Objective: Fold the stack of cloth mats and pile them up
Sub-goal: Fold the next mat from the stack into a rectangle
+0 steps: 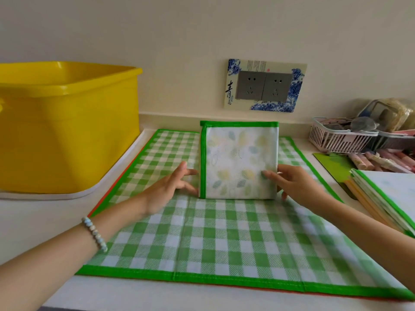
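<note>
Green-trimmed folded mat [240,160] stands upright on a checked mat [224,239] spread over the counter [33,221]. The right hand [292,182] pinches its right edge, and the left hand [173,185] touches its left edge with straight fingers. A yellow tub [67,131] sits at far left.

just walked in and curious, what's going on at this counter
A person is folding cloth mats. A folded leaf-print mat with green trim stands on edge on a green checked mat that is spread flat. The right hand pinches its right edge, and the left hand steadies its left edge with straight fingers. A stack of mats lies at the right, and a yellow tub sits at the left.
</note>
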